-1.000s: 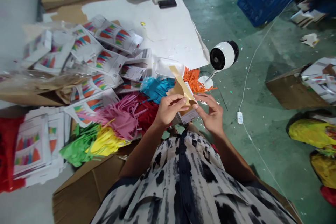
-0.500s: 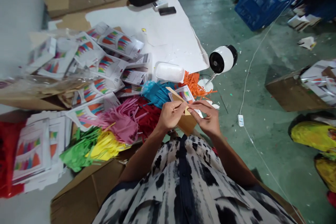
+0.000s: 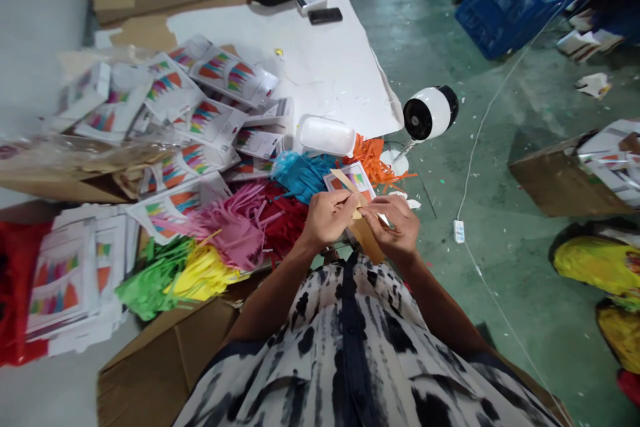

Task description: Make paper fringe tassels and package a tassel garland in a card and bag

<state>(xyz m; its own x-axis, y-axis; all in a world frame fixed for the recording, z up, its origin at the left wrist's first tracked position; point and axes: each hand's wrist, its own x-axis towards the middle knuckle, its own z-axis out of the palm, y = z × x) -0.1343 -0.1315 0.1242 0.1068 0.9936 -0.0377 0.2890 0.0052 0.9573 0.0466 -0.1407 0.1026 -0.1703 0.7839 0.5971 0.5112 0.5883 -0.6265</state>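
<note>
Labels first: printed card point(image 3: 356, 175) just beyond the hands, white, with multicoloured tassel picture; print too small to read. Same sort of picture on the loose cards point(image 3: 63, 273) stacked at far left and on the heap of packs point(image 3: 215, 117); small lines of text on those, not legible. Packs look glossy, flat, boxy, some edge-up.

Left hand point(image 3: 327, 219) and right hand point(image 3: 394, 228) close together in front of the shirt point(image 3: 350, 340), fingers narrowed, both pinching a tan sheet point(image 3: 369, 241). Sheet is thin, paper-like, matte; narrow strip pokes out past the fingertips over the card, wider flap hangs below, between hands and shirt. Can't tell if it touches the card.

Fringed tassel bundles nearby, thin soft strips: blue point(image 3: 303, 175), orange point(image 3: 373, 159), dark red point(image 3: 284, 219), pink point(image 3: 237, 220), yellow point(image 3: 203, 273), green point(image 3: 155, 280). White tray point(image 3: 327, 135), shallow, rounded corners, just behind blue. Shirt: cream with black blotches, dark button strip.
</note>
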